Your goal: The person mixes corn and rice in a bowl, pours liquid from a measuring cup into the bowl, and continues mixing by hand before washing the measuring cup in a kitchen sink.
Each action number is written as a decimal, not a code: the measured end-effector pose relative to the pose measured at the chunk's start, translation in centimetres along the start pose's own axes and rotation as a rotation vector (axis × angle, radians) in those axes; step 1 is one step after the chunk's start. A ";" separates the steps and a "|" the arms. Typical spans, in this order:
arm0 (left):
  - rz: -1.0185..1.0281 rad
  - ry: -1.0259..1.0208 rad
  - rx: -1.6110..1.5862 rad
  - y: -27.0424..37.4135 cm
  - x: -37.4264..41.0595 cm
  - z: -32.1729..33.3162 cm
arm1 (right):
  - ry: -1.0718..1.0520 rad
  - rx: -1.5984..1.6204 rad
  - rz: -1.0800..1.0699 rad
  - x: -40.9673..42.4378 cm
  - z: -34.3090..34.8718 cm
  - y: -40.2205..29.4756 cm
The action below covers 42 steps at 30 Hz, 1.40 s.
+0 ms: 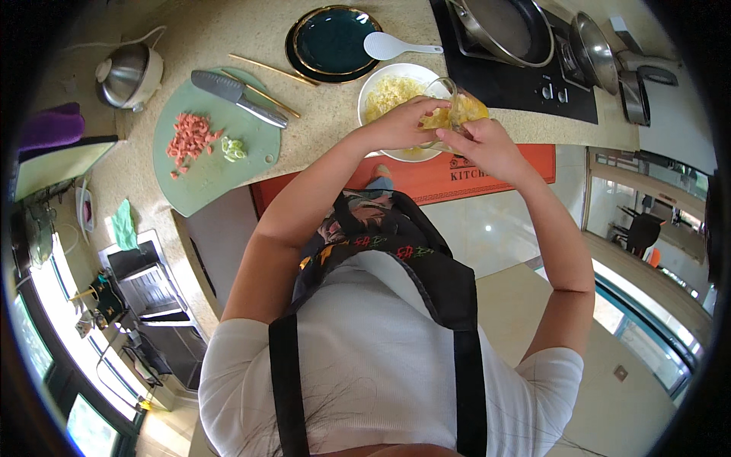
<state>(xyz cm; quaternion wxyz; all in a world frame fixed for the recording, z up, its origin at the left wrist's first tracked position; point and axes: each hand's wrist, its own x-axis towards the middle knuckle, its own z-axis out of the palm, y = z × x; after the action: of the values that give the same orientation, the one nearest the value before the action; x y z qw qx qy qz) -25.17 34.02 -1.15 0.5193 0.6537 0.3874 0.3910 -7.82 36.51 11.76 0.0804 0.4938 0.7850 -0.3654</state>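
A clear glass bowl (472, 108) with yellow food in it is tilted over a white bowl (365, 100), which holds rice-like grains coated in yellow (394, 94). My right hand (485, 145) grips the glass bowl's right side, thumb towards its near rim. My left hand (408, 121) reaches over the white bowl to the glass bowl's left rim; its fingers are bent and partly inside, and what they hold is unclear. Just behind lies a white rice paddle (394, 45), its head on the edge of stacked dark green plates (331, 40).
Diced pink meat (191, 137), chopped green vegetable (233, 148), a knife (228, 94) and a chopstick (274, 100) lie on a green cutting board (200, 191). Another chopstick (268, 67) is behind. At the right, a frying pan (502, 28) sits on a black hob (485, 83).
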 end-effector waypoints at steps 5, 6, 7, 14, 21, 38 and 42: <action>-0.169 0.193 -0.031 -1.8 -1.5 1.1 | -0.094 -0.427 -0.045 1.8 -0.4 -2.6; -0.197 0.225 -0.039 -1.9 -1.8 1.2 | -0.096 -0.488 -0.057 2.0 -0.1 -2.7; -0.226 0.256 -0.047 -2.1 -2.1 1.3 | -0.098 -0.549 -0.069 2.1 0.4 -2.7; -0.243 0.308 0.088 -2.5 -3.4 0.6 | -0.109 -0.816 -0.128 2.6 3.4 -4.8; -0.158 0.409 0.149 -3.2 -5.1 0.6 | -0.206 -0.985 -0.033 3.8 6.7 -5.4; -0.081 0.442 0.090 -3.5 -6.2 1.2 | -0.027 -0.971 -0.065 2.5 6.6 -4.8; -0.057 0.485 0.119 -3.5 -6.0 0.6 | 0.052 -0.868 -0.119 1.6 4.2 -5.0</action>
<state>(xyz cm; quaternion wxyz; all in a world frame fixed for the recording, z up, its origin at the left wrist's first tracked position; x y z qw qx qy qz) -27.30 28.87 -5.30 0.3825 0.5593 0.5411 0.4980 -13.78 33.69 10.44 0.2395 0.3771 0.8947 0.0071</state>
